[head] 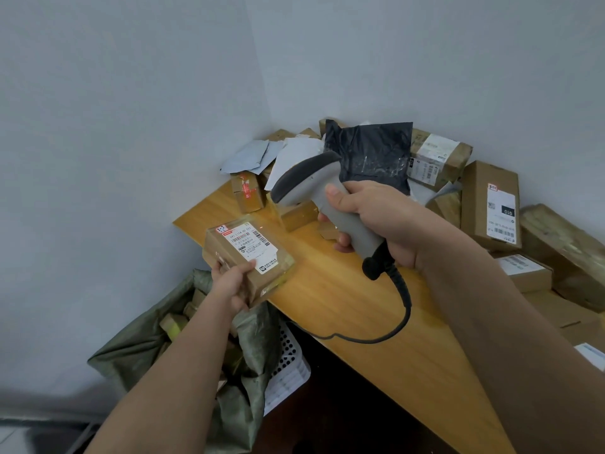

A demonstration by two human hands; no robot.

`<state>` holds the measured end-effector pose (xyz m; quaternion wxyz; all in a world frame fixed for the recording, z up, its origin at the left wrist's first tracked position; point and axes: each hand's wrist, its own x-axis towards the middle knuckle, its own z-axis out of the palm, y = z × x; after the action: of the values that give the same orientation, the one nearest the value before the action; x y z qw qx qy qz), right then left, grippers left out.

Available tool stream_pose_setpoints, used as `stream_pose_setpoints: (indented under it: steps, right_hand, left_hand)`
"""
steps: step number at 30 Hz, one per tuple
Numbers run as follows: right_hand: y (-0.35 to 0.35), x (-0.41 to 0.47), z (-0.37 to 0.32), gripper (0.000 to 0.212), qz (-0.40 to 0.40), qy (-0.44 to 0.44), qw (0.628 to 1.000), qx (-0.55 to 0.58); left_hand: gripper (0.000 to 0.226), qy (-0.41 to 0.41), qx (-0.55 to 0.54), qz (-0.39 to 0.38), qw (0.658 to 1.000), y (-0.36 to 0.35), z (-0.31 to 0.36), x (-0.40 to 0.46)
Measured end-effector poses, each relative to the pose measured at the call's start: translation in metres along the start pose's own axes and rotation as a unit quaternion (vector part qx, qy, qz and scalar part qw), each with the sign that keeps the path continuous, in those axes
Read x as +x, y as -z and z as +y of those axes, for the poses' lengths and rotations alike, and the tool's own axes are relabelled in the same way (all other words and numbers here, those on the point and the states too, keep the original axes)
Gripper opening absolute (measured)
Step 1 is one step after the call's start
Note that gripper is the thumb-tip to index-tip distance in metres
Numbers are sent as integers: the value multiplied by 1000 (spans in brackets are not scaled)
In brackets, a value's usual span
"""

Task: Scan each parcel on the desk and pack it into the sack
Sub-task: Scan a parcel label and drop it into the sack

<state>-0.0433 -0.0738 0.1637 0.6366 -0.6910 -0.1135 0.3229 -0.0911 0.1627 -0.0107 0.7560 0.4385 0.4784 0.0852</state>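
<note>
Your left hand grips a small brown cardboard parcel with a white printed label by its near end, thumb on top and fingers curled beneath. The parcel is held just off the desk's left edge, label upward, above the open green woven sack, which already holds several brown packages. A white perforated plastic basket stands beside the sack under the wooden desk.

Your right hand is wrapped round the handle of a grey handheld barcode scanner with a dark head, its head tilted down towards the parcel's label. A black cable trails from the handle across the desk.

At the desk's far corner lie a crumpled black plastic mailer, grey mailers and small brown boxes. Larger labelled cardboard boxes crowd the right edge.
</note>
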Motion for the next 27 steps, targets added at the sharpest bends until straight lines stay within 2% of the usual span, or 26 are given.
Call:
stream_pose_setpoints:
  steps: [5,11,17,22,27]
  right_hand:
    - [-28,11,-1,34,-23,-5,1000,-6]
    - [-77,37,0,33,-60,-5,998,-13]
    - [-137,81,24,36,-107,-59,991,57]
    - [-179,113,58,32,-97,-128,985,57]
    - [-196,144,93,30,-87,-174,980,45]
  left_hand:
    - [92,1,-12,5,1000,32,10,7]
    - [83,-11,-39,25,999,82,24,12]
    - [79,2,-19,128,992,154,32,26]
    - [76,66,30,208,975,223,21,61]
    - [76,83,34,262,961,257,-11,109]
